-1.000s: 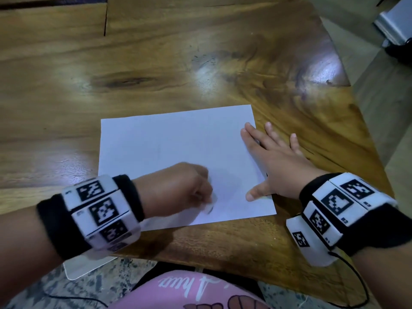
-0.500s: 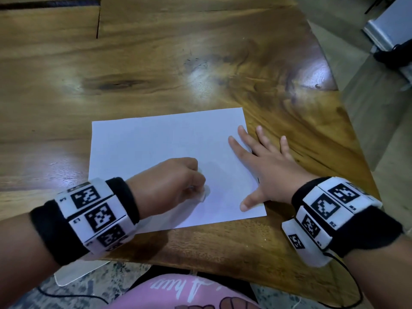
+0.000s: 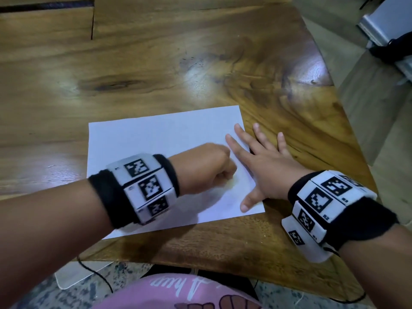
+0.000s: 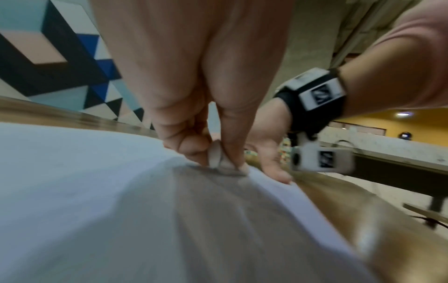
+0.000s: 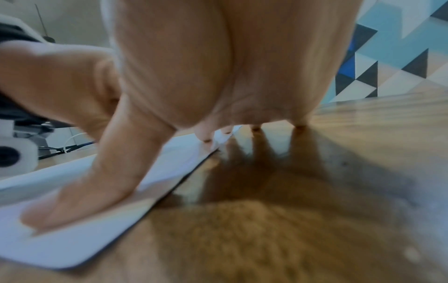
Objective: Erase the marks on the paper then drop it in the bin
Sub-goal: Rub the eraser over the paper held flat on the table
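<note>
Head view shows the left hand (image 3: 200, 168) curled into a fist over the near right part of the paper (image 3: 156, 139). Left wrist view shows what it holds: a small pale eraser (image 4: 215, 156) pinched between thumb and fingers, its lower end pressed onto the sheet. The paper lies flat on the wooden table (image 3: 156, 63), reaching away from that fist to the left and forward.

Just right of the fist, the right hand (image 3: 265, 166) lies spread wide and flat, holding nothing. Its thumb (image 5: 80, 193) presses on the paper near the sheet's near right corner, and its first two fingers rest on the right edge; the other fingertips touch bare wood beside the sheet. The two hands are close together but apart.

Marks on the sheet under the fist are too faint to make out. Both wrists wear black bands carrying white blocks with black square patterns (image 3: 145, 186). No bin can be made out in any view.
</note>
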{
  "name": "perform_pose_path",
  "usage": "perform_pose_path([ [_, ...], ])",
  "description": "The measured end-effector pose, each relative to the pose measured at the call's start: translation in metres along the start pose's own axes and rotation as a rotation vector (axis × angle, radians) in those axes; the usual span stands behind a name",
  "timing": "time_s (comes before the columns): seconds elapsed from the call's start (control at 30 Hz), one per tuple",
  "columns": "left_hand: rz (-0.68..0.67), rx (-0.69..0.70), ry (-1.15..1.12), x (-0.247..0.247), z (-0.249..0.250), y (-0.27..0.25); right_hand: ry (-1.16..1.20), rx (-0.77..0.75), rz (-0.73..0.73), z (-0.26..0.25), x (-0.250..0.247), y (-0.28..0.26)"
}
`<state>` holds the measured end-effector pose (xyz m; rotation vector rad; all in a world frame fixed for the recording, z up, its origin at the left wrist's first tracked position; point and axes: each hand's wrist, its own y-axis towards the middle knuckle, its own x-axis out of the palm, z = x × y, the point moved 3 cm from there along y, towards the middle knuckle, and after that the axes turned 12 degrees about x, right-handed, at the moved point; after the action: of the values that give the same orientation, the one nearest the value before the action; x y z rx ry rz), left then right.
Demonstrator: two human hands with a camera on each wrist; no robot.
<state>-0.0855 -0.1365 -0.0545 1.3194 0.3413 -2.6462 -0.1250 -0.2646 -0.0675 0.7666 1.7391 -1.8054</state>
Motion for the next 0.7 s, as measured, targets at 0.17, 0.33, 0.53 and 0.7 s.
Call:
perform_pose_path([
  [0.17,-0.195,0.004,-0.081,0.007,-0.003,-0.031,0.009,0.002,-0.005,0.000,0.001,0.000],
  [0.33,0.015,-0.027,-0.031,-0.005,0.000,0.012,0.015,0.004,-0.010,0.000,0.000,0.000],
  [0.53,-0.184,-0.060,-0.179,0.011,-0.002,-0.025,0.012,0.002,-0.021,-0.001,0.000,-0.001],
  [0.7,-0.108,0.007,-0.045,0.004,0.004,-0.012,0.014,0.003,-0.027,-0.002,-0.001,-0.001],
])
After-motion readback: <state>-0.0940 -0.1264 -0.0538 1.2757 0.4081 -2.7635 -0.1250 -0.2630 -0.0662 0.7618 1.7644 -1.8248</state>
